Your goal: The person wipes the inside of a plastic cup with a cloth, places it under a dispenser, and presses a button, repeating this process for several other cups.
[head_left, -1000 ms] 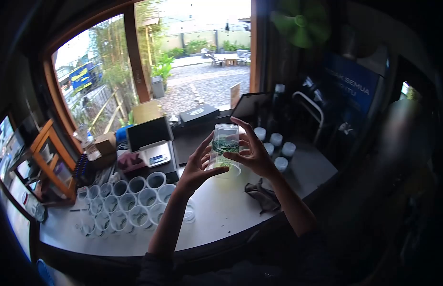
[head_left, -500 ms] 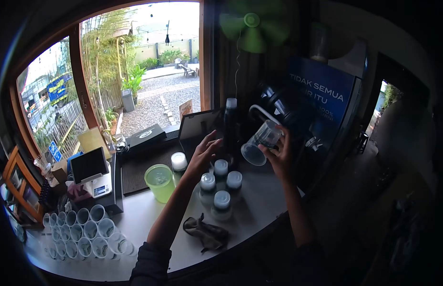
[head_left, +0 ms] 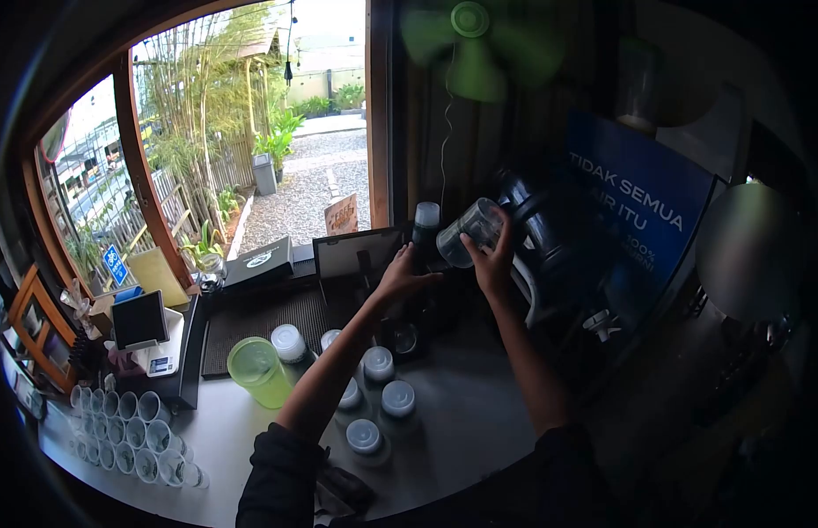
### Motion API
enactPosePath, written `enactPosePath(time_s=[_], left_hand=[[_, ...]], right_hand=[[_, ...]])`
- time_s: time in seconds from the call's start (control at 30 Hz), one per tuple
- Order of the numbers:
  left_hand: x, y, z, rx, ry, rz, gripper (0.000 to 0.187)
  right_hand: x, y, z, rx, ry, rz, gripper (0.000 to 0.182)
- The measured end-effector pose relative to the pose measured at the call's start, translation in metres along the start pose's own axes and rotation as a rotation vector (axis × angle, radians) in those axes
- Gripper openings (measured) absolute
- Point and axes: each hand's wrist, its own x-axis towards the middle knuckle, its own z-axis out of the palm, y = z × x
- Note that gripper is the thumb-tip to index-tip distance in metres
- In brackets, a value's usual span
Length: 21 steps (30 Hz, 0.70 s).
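Note:
My right hand (head_left: 490,255) is wrapped round a clear plastic cup (head_left: 470,232), tilted, above the back of the counter. To its left, my left hand (head_left: 405,276) has its fingers apart and holds nothing; it is near a dark bottle with a pale cap (head_left: 426,216). Below my forearms stand several containers with white lids, one of them a front jar (head_left: 365,436). Left of my left arm are another white-lidded jar (head_left: 288,343) and a green translucent tub (head_left: 257,373).
Rows of clear cups (head_left: 137,433) fill the counter's left side. Behind them stands a tablet (head_left: 139,319). A dark cloth (head_left: 343,491) lies at the front edge. A green fan (head_left: 469,19) hangs above, and a blue sign (head_left: 633,189) stands at the right.
The view has shifted. My right hand's cup is now tilted the other way, higher beside the dark bottle, and its wide rim no longer faces down-left. My left hand has moved towards the bottle.

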Motion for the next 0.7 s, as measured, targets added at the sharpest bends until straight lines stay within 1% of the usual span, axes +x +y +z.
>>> enactPosePath(time_s=[0.07, 0.17, 0.2, 0.3, 0.33, 0.43, 0.47, 0.57, 0.6, 0.7], left_hand=[[0.023, -0.009, 0.001, 0.104, -0.078, -0.011, 0.126], [0.047, -0.017, 0.002, 0.172, -0.172, -0.016, 0.137], [0.057, -0.023, 0.002, 0.193, -0.205, -0.01, 0.14], [0.078, -0.046, 0.008, 0.24, -0.224, 0.021, 0.141], [0.084, -0.053, 0.01, 0.309, -0.249, 0.039, 0.14], [0.087, -0.06, 0.006, 0.171, -0.394, -0.072, 0.143], [0.085, -0.059, 0.006, 0.2, -0.369, -0.05, 0.141], [0.084, -0.058, 0.008, 0.248, -0.36, -0.054, 0.139], [0.082, -0.052, 0.006, 0.27, -0.351, -0.052, 0.139], [0.081, -0.059, 0.008, 0.211, -0.33, -0.022, 0.138]], right_hand=[[0.014, 0.015, 0.017, -0.073, 0.018, -0.032, 0.067], [0.036, 0.049, 0.043, -0.136, 0.024, -0.142, 0.067], [0.041, 0.056, 0.05, -0.137, 0.01, -0.108, 0.067], [0.061, 0.075, 0.08, -0.198, 0.05, -0.152, 0.067], [0.067, 0.077, 0.085, -0.288, 0.083, -0.234, 0.066], [0.077, 0.087, 0.105, -0.483, 0.066, -0.234, 0.065], [0.079, 0.095, 0.111, -0.501, 0.056, -0.233, 0.067], [0.074, 0.138, 0.125, -0.595, -0.159, -0.039, 0.07], [0.069, 0.15, 0.127, -0.616, -0.221, 0.048, 0.074], [0.059, 0.172, 0.117, -0.624, -0.278, -0.009, 0.075]])
